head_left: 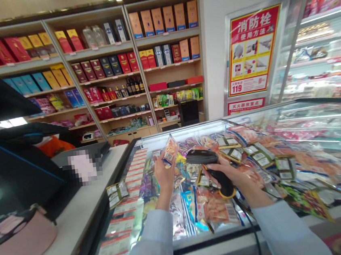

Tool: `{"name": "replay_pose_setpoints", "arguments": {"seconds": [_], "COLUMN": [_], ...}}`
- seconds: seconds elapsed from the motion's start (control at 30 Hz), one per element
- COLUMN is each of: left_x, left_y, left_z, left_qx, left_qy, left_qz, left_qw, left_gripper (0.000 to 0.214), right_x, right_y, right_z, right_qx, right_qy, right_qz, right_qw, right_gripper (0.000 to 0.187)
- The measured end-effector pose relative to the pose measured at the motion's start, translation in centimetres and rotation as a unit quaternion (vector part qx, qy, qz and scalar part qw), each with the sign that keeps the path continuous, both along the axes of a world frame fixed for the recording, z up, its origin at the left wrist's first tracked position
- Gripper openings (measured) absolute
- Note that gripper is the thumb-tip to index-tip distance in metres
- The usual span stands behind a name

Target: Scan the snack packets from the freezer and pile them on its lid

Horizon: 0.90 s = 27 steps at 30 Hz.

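My left hand (pixel 164 173) grips a small clear snack packet (pixel 170 148), held upright above the glass-topped case. In my right hand (pixel 230 172) is a black barcode scanner (pixel 202 155), fingers wrapped round its handle. The scanner's head points left, towards the packet but apart from it. Its cable hangs down over the case's front edge. Below both hands lie packaged snacks, among them a large clear bag (pixel 217 207) of orange-brown food. Several small packets with white labels, such as one green-and-white packet (pixel 259 154), lie to the right of the scanner.
Left of the case, a white counter (pixel 76 218) carries a pink bag (pixel 25 240) and a dark monitor (pixel 9 160). One small packet (pixel 117 193) lies near the case's left edge. Shelves (pixel 113 48) of boxes and bottles line the back wall, beside a red fire-hydrant sign (pixel 252 50).
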State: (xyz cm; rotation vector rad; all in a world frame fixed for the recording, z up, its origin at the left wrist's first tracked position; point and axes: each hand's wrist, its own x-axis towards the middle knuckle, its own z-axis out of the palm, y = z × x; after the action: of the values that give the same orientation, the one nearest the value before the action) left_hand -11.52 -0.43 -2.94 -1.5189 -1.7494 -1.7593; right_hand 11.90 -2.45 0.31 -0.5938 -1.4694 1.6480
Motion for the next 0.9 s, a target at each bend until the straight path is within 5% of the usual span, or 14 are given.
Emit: {"name": "replay_pose_setpoints", "arguments": {"seconds": [0.9], "left_x": [-0.28], "left_y": [0.16], "left_z": [-0.03], "left_qx": [0.019], "left_qy": [0.002], "left_qz": [0.005], "left_qw": [1.0], "left_gripper": [0.04], "right_x": [0.59], "right_y": [-0.12], "right_z": [0.45], "right_qx": [0.029], "right_qy": [0.03], "right_qz": [0.018], "right_qw": [0.999], "right_gripper": [0.028]}}
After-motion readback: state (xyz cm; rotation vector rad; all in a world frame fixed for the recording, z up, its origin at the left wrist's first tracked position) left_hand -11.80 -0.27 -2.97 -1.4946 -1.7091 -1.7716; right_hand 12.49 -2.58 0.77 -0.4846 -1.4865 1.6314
